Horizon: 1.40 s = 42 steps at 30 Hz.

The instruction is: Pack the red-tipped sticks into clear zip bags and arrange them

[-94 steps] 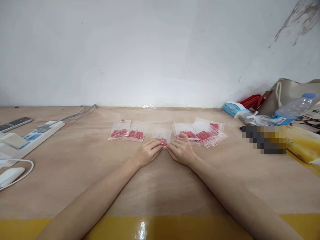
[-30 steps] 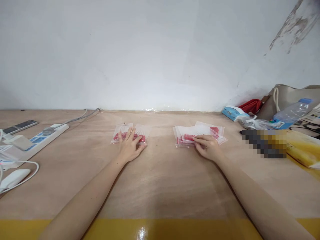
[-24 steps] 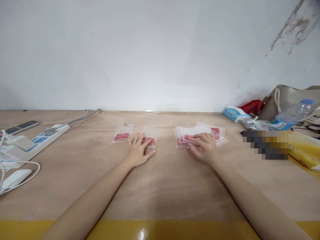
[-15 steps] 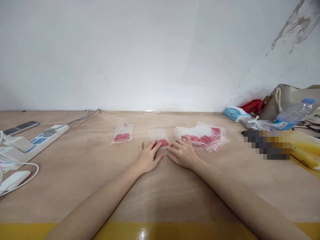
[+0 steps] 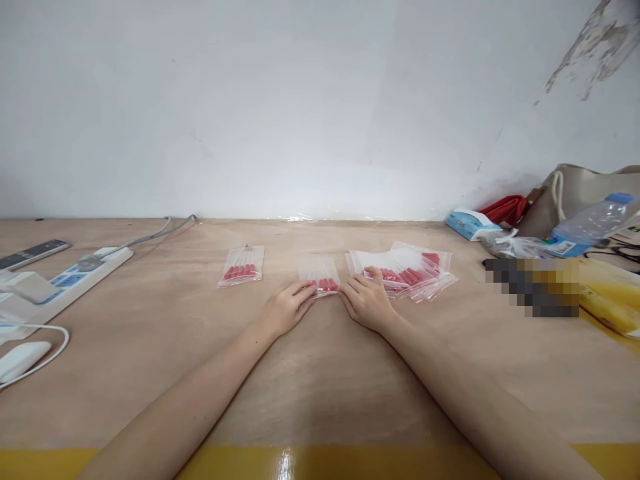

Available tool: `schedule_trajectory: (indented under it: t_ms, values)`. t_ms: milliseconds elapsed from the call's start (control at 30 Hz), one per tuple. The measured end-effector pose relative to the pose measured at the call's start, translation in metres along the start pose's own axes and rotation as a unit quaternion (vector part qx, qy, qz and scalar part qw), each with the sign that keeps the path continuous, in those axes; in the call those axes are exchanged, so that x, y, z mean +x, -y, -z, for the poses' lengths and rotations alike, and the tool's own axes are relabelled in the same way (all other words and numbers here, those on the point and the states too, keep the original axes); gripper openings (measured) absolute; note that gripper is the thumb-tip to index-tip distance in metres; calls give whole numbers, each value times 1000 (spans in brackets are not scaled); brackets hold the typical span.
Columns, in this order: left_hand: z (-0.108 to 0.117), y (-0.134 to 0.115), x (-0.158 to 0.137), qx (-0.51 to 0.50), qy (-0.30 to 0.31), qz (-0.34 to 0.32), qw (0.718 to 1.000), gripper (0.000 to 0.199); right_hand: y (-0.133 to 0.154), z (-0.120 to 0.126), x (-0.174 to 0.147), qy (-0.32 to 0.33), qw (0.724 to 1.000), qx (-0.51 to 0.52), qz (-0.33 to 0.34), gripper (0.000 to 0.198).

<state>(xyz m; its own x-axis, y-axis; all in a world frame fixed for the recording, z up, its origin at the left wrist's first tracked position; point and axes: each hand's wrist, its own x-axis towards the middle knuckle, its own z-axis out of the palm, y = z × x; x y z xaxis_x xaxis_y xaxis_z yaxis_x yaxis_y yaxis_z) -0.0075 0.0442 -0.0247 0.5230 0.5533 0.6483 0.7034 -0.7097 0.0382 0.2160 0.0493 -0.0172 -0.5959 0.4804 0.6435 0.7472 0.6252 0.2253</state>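
A small clear bag of red-tipped pieces (image 5: pixel 319 275) lies in the middle of the wooden table (image 5: pixel 320 373). My left hand (image 5: pixel 287 309) and my right hand (image 5: pixel 367 301) rest on the table at its near edge, fingertips pinching the bag's bottom corners from either side. Just right of my right hand is a fanned pile of several like bags (image 5: pixel 407 270). One more single bag (image 5: pixel 241 265) lies apart to the left.
At the left are a white power strip (image 5: pixel 70 272), a remote (image 5: pixel 31 251) and a white mouse (image 5: pixel 21 360) with its cable. At the right stand a water bottle (image 5: pixel 593 223), a beige bag (image 5: pixel 575 190), a blue packet (image 5: pixel 467 221) and yellow packaging (image 5: pixel 607 297).
My left hand slid one bag from the left pair to the middle. My right hand left the pile and came to the same bag. Both hands now pinch its near edge.
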Motion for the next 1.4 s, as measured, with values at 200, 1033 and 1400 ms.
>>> schedule_trajectory:
  t_ms: [200, 1033, 1400]
  values:
    - [4, 7, 0, 81, -30, -86, 993, 23, -6, 6, -5, -36, 999, 13, 11, 16]
    - [19, 6, 6, 62, -55, -93, 992, 23, -5, 8, -2, -70, 997, -32, 33, 22]
    - [17, 8, -1, 46, -64, -90, 993, 18, -13, 3, -8, -71, 996, 12, 60, 19]
